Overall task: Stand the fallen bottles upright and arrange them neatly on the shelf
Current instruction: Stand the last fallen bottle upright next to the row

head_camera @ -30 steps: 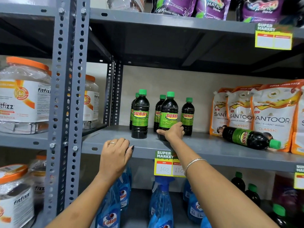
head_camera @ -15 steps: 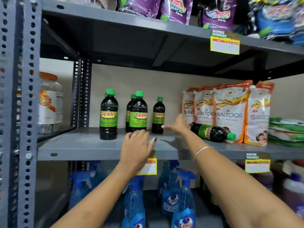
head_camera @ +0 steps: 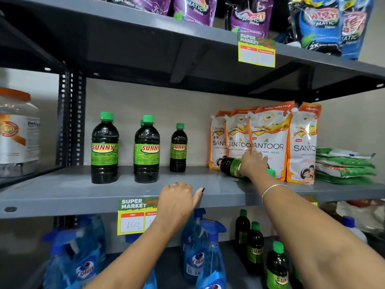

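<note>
A dark Sunny bottle (head_camera: 228, 166) with a green label and green cap lies on its side on the grey middle shelf (head_camera: 68, 190), in front of the Santoor pouches. My right hand (head_camera: 253, 164) is wrapped over its middle. Several more Sunny bottles stand upright to the left: one (head_camera: 104, 148) at the far left, a pair (head_camera: 147, 150) one behind the other, and a smaller-looking one (head_camera: 178, 148) further back. My left hand (head_camera: 177, 198) rests on the shelf's front edge, fingers curled, holding nothing.
Orange and white Santoor pouches (head_camera: 268, 140) stand at the right, green packets (head_camera: 343, 165) stacked beside them. A price tag (head_camera: 133, 215) hangs on the shelf lip. Blue Colin spray bottles (head_camera: 198, 253) and more Sunny bottles (head_camera: 255, 247) fill the lower shelf. Purple pouches (head_camera: 195, 9) sit above.
My right hand has left the upright bottles, moved right and come down onto the fallen bottle. My left hand slid right along the shelf edge. The view has shifted right.
</note>
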`<state>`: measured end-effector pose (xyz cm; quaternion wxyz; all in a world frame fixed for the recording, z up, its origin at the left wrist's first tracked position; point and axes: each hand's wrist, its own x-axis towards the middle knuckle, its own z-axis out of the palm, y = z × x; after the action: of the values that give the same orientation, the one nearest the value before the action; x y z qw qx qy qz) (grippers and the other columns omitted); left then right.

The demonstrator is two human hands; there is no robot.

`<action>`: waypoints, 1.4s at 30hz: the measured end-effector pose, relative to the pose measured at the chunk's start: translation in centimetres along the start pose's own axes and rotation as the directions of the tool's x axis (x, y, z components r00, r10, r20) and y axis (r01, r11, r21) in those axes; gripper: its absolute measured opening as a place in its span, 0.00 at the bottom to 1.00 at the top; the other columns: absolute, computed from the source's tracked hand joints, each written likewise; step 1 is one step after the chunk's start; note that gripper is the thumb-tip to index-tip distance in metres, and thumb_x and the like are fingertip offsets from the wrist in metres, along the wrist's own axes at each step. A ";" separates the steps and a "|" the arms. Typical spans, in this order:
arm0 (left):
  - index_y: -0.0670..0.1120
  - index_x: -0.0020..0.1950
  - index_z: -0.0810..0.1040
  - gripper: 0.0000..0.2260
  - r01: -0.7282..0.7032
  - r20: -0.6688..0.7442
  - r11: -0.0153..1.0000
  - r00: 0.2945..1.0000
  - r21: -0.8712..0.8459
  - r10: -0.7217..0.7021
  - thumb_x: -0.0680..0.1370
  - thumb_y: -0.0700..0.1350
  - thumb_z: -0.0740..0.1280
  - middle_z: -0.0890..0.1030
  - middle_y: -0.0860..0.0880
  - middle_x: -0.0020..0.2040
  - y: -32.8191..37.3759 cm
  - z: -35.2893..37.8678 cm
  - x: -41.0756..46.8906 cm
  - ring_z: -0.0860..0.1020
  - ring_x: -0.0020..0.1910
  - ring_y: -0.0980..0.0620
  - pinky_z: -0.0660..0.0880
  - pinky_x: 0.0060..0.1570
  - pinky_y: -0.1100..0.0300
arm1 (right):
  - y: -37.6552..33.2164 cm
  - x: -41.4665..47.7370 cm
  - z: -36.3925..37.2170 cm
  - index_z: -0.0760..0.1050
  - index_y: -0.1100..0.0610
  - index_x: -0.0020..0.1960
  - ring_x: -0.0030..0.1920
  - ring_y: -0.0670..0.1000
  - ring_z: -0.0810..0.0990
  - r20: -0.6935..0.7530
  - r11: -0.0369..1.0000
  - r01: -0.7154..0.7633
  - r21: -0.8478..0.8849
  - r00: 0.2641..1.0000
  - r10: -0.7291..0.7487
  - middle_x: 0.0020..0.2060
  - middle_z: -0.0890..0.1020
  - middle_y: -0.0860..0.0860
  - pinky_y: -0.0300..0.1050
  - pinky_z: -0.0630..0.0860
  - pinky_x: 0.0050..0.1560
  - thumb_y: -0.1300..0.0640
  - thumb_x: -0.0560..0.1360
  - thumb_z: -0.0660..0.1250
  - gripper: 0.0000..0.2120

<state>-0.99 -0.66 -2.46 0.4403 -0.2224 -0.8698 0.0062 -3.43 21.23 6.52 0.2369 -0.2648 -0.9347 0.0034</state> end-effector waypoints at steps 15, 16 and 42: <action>0.47 0.23 0.73 0.25 0.069 -0.221 0.997 0.972 -0.040 -0.076 0.74 0.58 0.52 0.74 0.49 0.21 0.2 1.4 0.5 0.73 0.20 0.50 0.66 0.21 0.64 | -2.2 2.8 1.4 0.57 0.62 0.75 0.74 0.61 0.57 0.152 0.971 -0.033 -0.237 0.986 0.071 0.73 0.61 0.61 0.63 0.53 0.73 0.52 0.75 0.63 0.32; 0.47 0.23 0.73 0.25 0.069 -0.230 0.997 0.970 -0.037 -0.076 0.74 0.58 0.52 0.74 0.49 0.21 0.2 1.5 0.5 0.73 0.20 0.50 0.66 0.21 0.64 | -2.4 2.9 1.7 0.58 0.62 0.75 0.74 0.61 0.57 0.152 0.969 -0.026 -0.247 0.986 0.065 0.73 0.61 0.60 0.63 0.53 0.73 0.52 0.75 0.64 0.32; 0.48 0.23 0.73 0.25 0.055 -0.289 0.998 0.956 -0.004 -0.053 0.74 0.58 0.51 0.74 0.51 0.21 0.0 1.3 0.4 0.73 0.19 0.51 0.65 0.21 0.66 | -5.4 0.3 1.1 0.62 0.54 0.71 0.72 0.57 0.62 -0.071 0.832 0.379 -0.405 0.894 -0.442 0.69 0.66 0.56 0.63 0.62 0.69 0.58 0.70 0.71 0.32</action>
<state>-2.24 -0.28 -2.91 0.5632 -0.1961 -0.8019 -0.0365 -6.77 16.88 6.32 0.2507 -0.0978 -0.9299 -0.2507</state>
